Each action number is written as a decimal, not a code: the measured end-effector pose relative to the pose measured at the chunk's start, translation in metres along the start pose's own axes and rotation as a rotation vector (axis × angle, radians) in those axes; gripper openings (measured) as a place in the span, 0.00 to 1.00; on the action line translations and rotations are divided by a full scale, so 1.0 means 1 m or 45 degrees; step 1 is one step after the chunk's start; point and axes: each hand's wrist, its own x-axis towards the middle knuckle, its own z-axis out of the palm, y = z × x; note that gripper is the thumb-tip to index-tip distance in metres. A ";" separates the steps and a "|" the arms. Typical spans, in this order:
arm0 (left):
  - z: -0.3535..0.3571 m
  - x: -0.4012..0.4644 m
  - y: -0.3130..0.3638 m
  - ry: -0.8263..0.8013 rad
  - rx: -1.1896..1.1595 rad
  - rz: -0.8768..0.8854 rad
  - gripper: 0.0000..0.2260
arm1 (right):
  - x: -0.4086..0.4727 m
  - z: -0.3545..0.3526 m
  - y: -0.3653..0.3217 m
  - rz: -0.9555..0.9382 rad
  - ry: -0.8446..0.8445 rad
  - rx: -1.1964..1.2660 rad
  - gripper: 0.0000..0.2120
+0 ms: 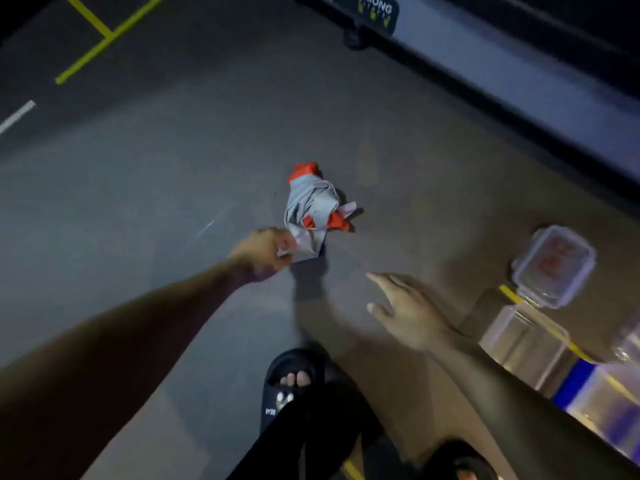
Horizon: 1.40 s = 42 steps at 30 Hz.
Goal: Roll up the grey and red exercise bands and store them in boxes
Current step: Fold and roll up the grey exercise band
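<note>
While our left hand pinches the tangled grey band (red band inside), our right hand hovers, fingers spread; clear boxes sit nearby.

Bands bundle is lying on the floor, mid-frame, ahead of the person. Left hand is sitting at the bundle's near-left end, touching it. Right hand is hanging to the right of and nearer than the bundle, apart from it. Lidded box is sitting on the floor far right; open box just nearer than it. Sandalled foot is standing at bottom centre, between the two arms. Floor tape lines are running top left, well behind the bundle.
</note>
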 end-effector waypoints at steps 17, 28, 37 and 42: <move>0.056 0.091 -0.007 0.476 -0.318 -0.153 0.23 | 0.068 0.037 0.056 -0.002 0.147 0.182 0.30; 0.058 -0.002 0.052 0.465 -0.762 0.155 0.07 | 0.054 0.070 0.016 0.162 0.259 0.807 0.44; -0.013 -0.074 0.085 0.345 -1.795 0.451 0.07 | 0.053 0.088 -0.010 0.077 0.201 0.772 0.48; -0.013 -0.090 0.078 0.262 -2.135 0.411 0.13 | 0.048 0.094 -0.026 0.101 0.160 0.700 0.37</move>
